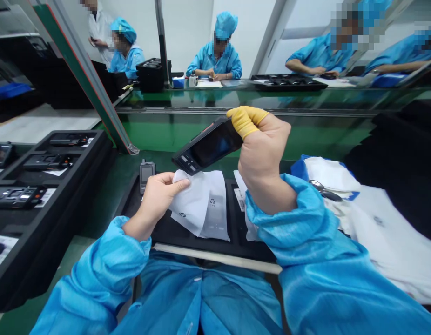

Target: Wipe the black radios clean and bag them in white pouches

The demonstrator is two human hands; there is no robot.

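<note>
My right hand, with yellow finger cots on some fingers, grips a black handheld device by its upper end. The device is tilted, its dark screen and buttons facing me, its lower end just above a plastic bag. My left hand pinches that translucent white bag by its top edge. Under it, on a black foam tray, lies another bag with a device showing through. A small device with a stubby antenna rests at the tray's far left corner. My right wrist partly hides a further bag.
At left stands a black foam tray holding several devices. White bags are piled at right, near a blue box and dark cloth. A metal post rises at left. Several co-workers sit across the green bench.
</note>
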